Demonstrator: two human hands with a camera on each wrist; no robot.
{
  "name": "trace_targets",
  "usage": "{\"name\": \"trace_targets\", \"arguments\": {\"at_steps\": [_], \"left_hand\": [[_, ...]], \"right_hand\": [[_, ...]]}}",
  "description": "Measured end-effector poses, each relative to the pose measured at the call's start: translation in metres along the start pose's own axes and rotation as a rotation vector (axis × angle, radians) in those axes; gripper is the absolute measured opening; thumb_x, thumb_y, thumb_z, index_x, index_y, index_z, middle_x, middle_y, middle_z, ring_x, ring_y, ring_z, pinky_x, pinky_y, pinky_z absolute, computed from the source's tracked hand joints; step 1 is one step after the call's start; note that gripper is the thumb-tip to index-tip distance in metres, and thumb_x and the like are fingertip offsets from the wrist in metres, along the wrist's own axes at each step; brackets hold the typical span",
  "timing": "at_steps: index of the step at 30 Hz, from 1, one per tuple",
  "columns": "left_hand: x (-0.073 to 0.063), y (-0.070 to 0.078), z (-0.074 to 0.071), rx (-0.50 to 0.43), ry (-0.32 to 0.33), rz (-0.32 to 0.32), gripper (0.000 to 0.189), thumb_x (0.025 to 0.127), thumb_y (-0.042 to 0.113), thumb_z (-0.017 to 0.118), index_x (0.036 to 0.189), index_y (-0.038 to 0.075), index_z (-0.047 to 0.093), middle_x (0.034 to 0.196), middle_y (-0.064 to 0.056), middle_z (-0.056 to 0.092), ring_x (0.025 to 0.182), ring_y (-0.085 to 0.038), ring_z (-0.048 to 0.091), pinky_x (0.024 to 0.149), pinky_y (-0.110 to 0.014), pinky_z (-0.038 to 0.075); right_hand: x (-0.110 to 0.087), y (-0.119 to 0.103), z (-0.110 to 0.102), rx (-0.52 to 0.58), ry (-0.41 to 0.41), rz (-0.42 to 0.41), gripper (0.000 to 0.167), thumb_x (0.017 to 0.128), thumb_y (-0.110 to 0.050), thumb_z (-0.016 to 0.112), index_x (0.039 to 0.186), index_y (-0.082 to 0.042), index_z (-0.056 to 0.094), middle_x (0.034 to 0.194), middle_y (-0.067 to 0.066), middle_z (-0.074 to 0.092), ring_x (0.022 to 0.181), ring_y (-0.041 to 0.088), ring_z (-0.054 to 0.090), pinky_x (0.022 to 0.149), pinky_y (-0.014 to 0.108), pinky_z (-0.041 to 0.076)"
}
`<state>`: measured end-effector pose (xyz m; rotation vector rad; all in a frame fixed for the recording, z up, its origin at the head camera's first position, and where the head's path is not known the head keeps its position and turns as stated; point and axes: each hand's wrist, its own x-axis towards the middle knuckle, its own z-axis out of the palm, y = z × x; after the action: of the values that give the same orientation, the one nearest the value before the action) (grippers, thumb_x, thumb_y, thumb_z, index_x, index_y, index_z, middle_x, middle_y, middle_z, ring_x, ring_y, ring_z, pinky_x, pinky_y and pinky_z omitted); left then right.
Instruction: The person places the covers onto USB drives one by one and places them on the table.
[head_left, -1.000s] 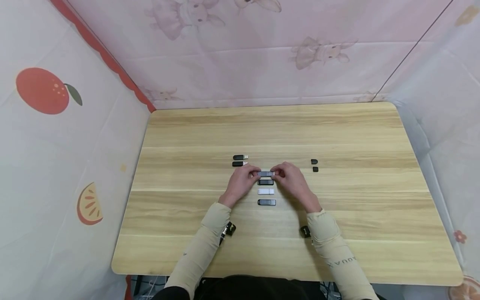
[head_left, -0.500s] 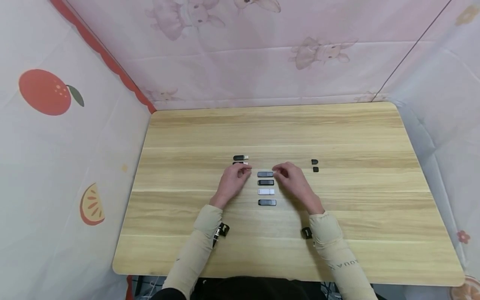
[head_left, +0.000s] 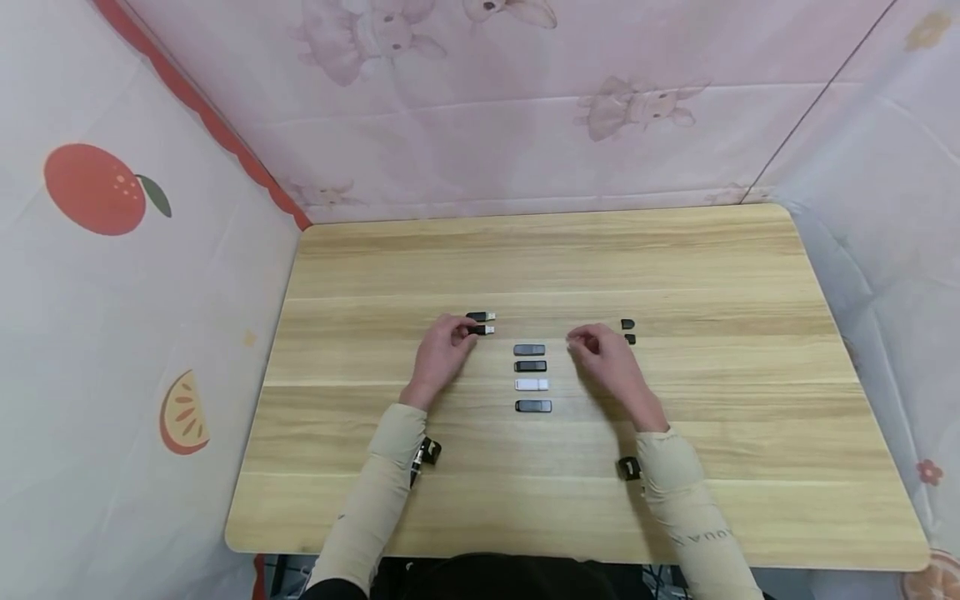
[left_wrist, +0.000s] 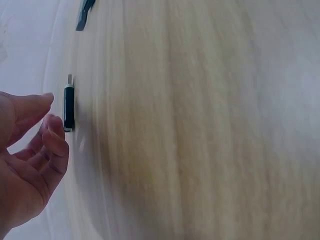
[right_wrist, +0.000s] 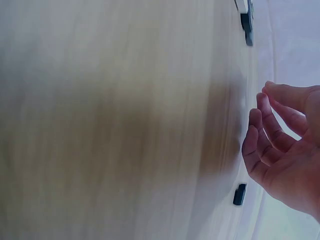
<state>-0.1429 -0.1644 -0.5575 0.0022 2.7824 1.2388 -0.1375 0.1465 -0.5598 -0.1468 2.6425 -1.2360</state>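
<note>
My left hand is at the left end of the nearer black USB stick. A second black USB stick lies just beyond it, and both show bare metal plugs on the right. In the left wrist view, thumb and fingers of the left hand are apart beside a black USB stick; no grip on it shows. My right hand hovers left of two small black caps. Its fingers bend loosely with nothing visible between them, and in the right wrist view a cap lies below the hand.
Between the hands several USB sticks lie in a column: a grey one, a black one, a white one and a grey-black one. The wooden table meets a patterned cloth wall at the back.
Both hands have left the far grey USB stick, which stays at the head of the column. The left hand moved left to the black USB sticks; the right hand moved right towards the caps.
</note>
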Motion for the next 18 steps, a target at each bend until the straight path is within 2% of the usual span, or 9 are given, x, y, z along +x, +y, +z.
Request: {"name": "trace_targets", "arguments": {"at_steps": [5,12,18], "left_hand": [[0.001,-0.003,0.000,0.016,0.017,0.000,0.028,0.096,0.015,0.078,0.124,0.012,0.074,0.110,-0.010,0.066,0.093,-0.026,0.068,0.084,-0.042,0.058],[0.003,-0.006,0.000,0.059,0.012,0.017,0.031,0.095,0.016,0.079,0.125,0.011,0.074,0.110,-0.011,0.066,0.093,-0.024,0.064,0.083,-0.038,0.054],[0.003,-0.009,0.001,0.046,0.007,0.013,0.031,0.095,0.015,0.079,0.125,0.011,0.073,0.109,-0.010,0.067,0.090,-0.024,0.062,0.080,-0.034,0.051]], "right_hand": [[-0.004,0.010,-0.014,-0.018,0.072,0.012,0.022,0.103,-0.019,0.068,0.119,-0.005,0.074,0.105,0.014,0.073,0.092,0.025,0.066,0.079,0.031,0.051],[-0.011,0.028,-0.035,-0.034,0.198,0.004,0.020,0.103,-0.015,0.068,0.113,0.000,0.076,0.094,0.015,0.070,0.076,0.018,0.058,0.067,0.023,0.045],[-0.016,0.041,-0.051,-0.064,0.260,0.027,0.020,0.095,-0.007,0.073,0.114,0.001,0.077,0.098,0.021,0.070,0.088,0.029,0.061,0.080,0.033,0.043]]}}
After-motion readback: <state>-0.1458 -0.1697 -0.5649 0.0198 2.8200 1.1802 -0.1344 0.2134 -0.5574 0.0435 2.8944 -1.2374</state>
